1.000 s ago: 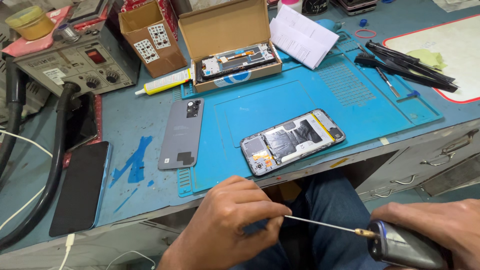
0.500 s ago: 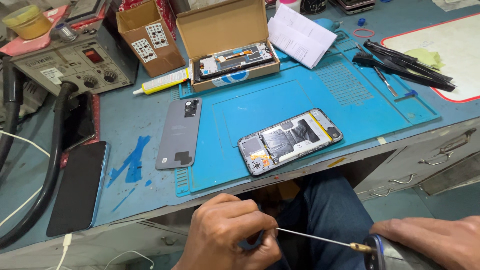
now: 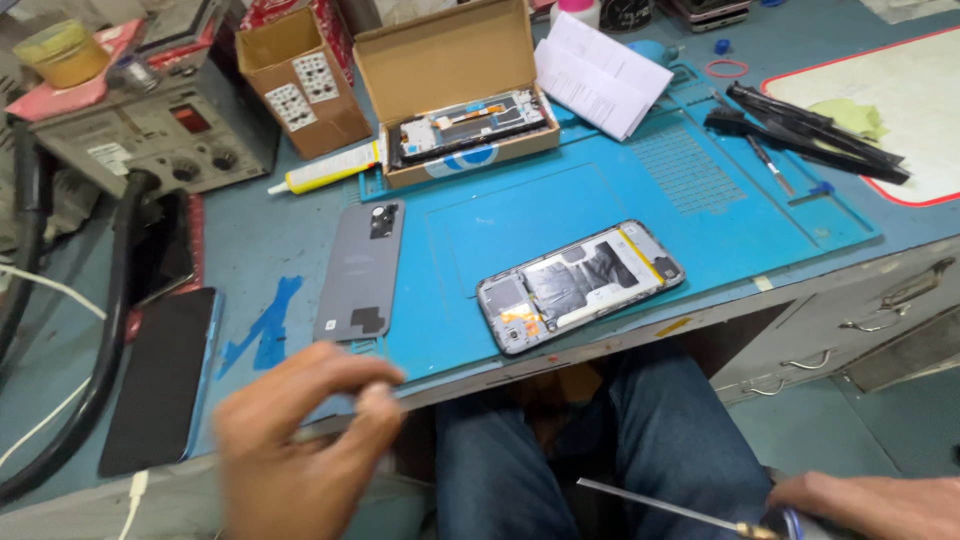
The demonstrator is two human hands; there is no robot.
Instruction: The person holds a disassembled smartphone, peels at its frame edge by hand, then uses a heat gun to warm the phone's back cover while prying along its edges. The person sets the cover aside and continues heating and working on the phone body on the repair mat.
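Since half a second ago, my left hand (image 3: 300, 450) is lifting off the screwdriver's shaft (image 3: 660, 508), fingers pinched loosely on nothing I can see, blurred. I am seeing the grey back cover (image 3: 360, 270) lying off the mat's left edge, the opened phone (image 3: 580, 285) parked on the blue mat (image 3: 700, 200) within reach. My right hand (image 3: 875, 505) is gripping the screwdriver low over my lap.

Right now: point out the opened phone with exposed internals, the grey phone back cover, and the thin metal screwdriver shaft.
opened phone (image 3: 580, 285), head view, middle of internals
grey back cover (image 3: 360, 270), head view, centre panel
screwdriver shaft (image 3: 660, 507), head view, mid-shaft
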